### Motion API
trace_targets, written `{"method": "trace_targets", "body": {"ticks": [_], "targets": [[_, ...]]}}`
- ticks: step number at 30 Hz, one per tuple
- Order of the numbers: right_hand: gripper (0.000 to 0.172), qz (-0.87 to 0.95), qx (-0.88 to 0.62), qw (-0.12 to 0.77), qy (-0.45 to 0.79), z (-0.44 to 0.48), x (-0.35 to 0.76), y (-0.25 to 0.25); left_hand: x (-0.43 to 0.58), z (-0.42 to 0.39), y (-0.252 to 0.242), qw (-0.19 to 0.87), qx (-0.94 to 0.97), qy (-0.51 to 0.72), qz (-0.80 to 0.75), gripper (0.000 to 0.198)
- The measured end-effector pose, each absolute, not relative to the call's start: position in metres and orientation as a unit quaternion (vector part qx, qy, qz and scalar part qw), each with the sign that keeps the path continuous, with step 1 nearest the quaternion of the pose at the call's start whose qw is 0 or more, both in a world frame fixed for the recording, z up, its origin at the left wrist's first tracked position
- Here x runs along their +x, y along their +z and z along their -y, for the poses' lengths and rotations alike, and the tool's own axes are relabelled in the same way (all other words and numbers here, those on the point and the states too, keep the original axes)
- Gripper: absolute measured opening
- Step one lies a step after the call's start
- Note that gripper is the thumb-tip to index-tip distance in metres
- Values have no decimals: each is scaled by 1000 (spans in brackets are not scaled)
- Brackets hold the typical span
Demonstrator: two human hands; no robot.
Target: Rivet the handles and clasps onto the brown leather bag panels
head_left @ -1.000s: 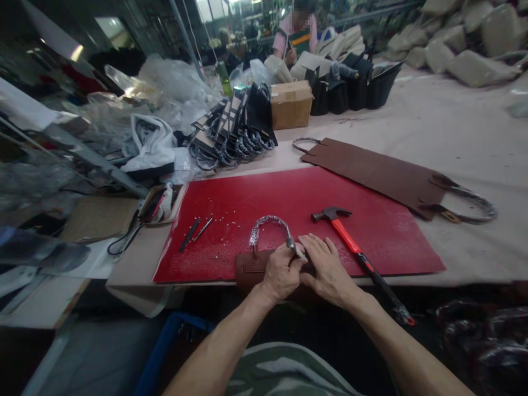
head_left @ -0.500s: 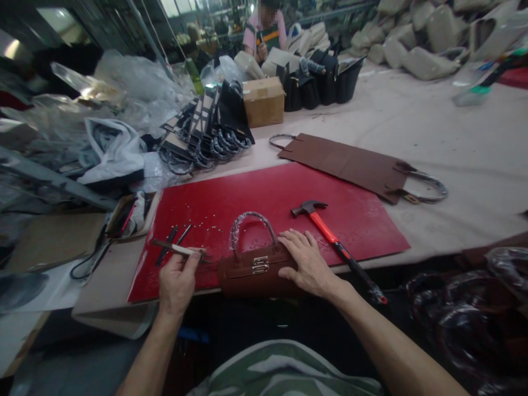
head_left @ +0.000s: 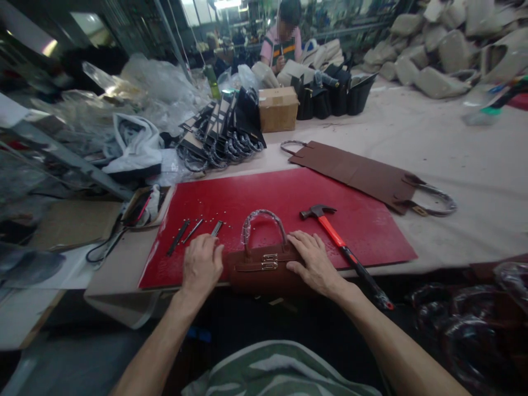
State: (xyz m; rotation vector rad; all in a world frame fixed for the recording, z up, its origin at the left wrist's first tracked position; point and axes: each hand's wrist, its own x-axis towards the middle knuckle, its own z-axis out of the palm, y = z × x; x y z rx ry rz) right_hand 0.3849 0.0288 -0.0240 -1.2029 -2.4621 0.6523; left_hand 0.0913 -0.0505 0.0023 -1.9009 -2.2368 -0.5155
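A brown leather bag piece lies at the board's near edge, with a metal clasp and a plastic-wrapped handle arching away from me. My right hand rests flat on its right end, fingers stretched. At its left, my left hand lies low over the red board, fingers loosely bent and apart from any grip I can see. A small metal tool pokes out beyond those fingers; its near end is hidden. Two thin tools, a dark bar and a rod, lie beside it.
A claw hammer lies right of the bag piece. Behind it is a long brown panel with two handles. Tiny studs dot the board. A carton, black bag pieces and a seated person are farther back.
My left hand has lowered to the board and moved toward the bag piece; the tool it held now lies on the board. My right hand stays on the bag piece. The view has shifted slightly.
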Motion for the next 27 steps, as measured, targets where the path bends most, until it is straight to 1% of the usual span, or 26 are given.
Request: {"method": "trace_targets", "body": {"ticks": [2, 4, 7, 8, 10, 14, 17, 20, 22, 24, 27], "targets": [[56, 856, -415, 203, 231, -29, 385, -30, 112, 60, 2, 35, -720, -201, 663, 12], [49, 849, -401, 256, 230, -28, 385, -36, 129, 67, 1, -8, -759, -191, 623, 10], [29, 837, -381, 321, 228, -28, 383, -42, 143, 68, -1, -27, -758, -157, 632, 13], [22, 834, -377, 331, 228, -28, 383, -43, 144, 67, -2, -27, -756, -150, 636, 11], [15, 834, -376, 334, 229, -28, 382, -41, 144, 63, -3, -34, -751, -150, 643, 10], [12, 840, -381, 306, 238, -29, 380, -33, 138, 58, -7, -57, -733, -195, 650, 14], [9, 831, -392, 299, 258, -30, 379, -29, 135, 58, -14, -59, -707, -272, 650, 18], [10, 802, -417, 336, 264, -28, 376, -32, 138, 59, -24, -35, -629, -369, 683, 18], [13, 779, -438, 370, 254, -26, 374, -36, 143, 58, -29, -8, -563, -409, 717, 17], [15, 757, -465, 391, 240, -24, 371, -41, 149, 55, -33, 18, -516, -416, 748, 15], [9, 733, -502, 403, 220, -22, 368, -44, 153, 49, -35, 45, -508, -393, 765, 9]]}}
